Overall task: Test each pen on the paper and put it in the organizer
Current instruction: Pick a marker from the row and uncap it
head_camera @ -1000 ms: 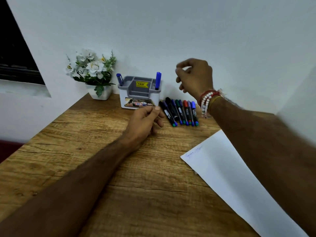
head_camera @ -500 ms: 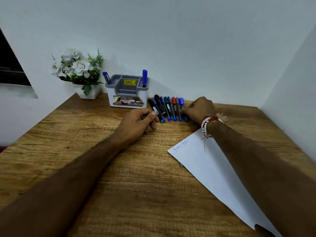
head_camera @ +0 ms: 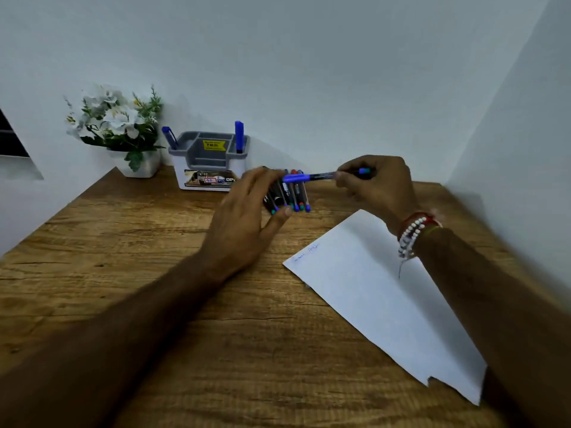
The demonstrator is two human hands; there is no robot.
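My right hand [head_camera: 375, 183] pinches a blue-capped pen [head_camera: 312, 176] by its rear end, holding it level in the air just right of the organizer [head_camera: 210, 163], the cap pointing back toward it. My left hand [head_camera: 250, 211] reaches up with the fingers spread and loose, gripping nothing; its fingertips are at the pen's cap, though the blur keeps me from saying whether they touch it. Under that hand, just right of the organizer, the row of pens [head_camera: 292, 196] lies side by side on the counter [head_camera: 139, 273], partly hidden by my fingers.

The organizer stands at the back of the counter against the wall, grey on top with a white base and a yellow sticker inside. Two blue pens already stand in it: one [head_camera: 169, 137] leaning out of its left corner slot, the other [head_camera: 238, 135] upright in its right corner slot. Left of the organizer sits a small white pot of flowers [head_camera: 119, 125]. The paper [head_camera: 386, 304] lies flat on the counter, well to the right of and nearer to me than the organizer, with faint blue scribbles by its closest corner to the organizer. Beaded bracelets [head_camera: 414, 234] circle my right wrist, above the paper.
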